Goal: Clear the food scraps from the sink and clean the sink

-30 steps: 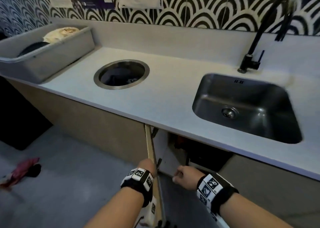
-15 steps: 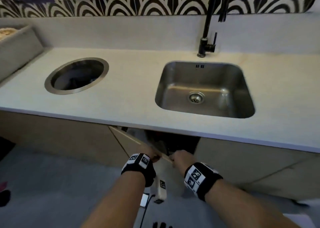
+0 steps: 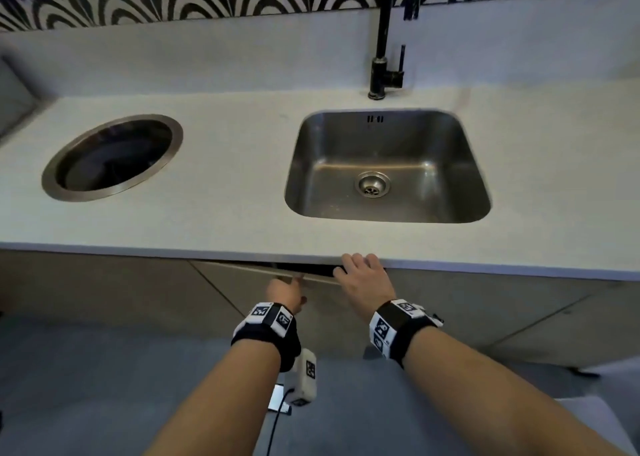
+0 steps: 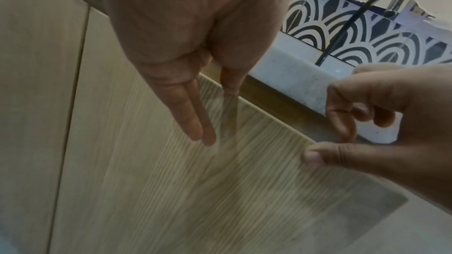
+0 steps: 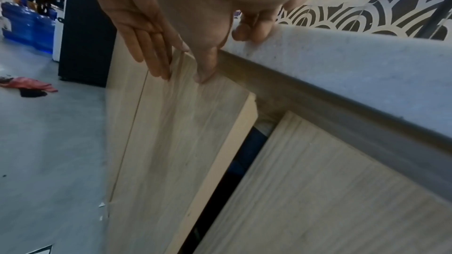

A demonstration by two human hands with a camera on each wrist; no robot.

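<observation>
The steel sink (image 3: 446, 164) is set in the white counter (image 3: 225, 220); its basin shows only the drain strainer (image 3: 372, 184). Below it, a wooden cabinet door (image 3: 249, 289) stands a narrow gap ajar. My left hand (image 3: 287, 291) lays straight fingers (image 4: 208, 136) flat on the door face (image 4: 195, 190). My right hand (image 3: 360, 275) is just to the right of it. Its thumb (image 5: 205, 72) presses the door (image 5: 183, 142) near the top, and its bent fingers (image 5: 249, 30) rest against the counter's front edge. Neither hand holds anything.
A round steel-rimmed waste opening (image 3: 112, 157) sits left of the sink, with a black faucet (image 3: 382, 57) behind it. A neighbouring cabinet door (image 5: 318, 190) is closed. A red cloth (image 5: 29, 84) lies on the grey floor, and blue water jugs (image 5: 24, 24) stand beyond it.
The cabinet door has swung from wide open to almost closed. My right hand rose to the counter's front edge, and my view shifted to face the sink.
</observation>
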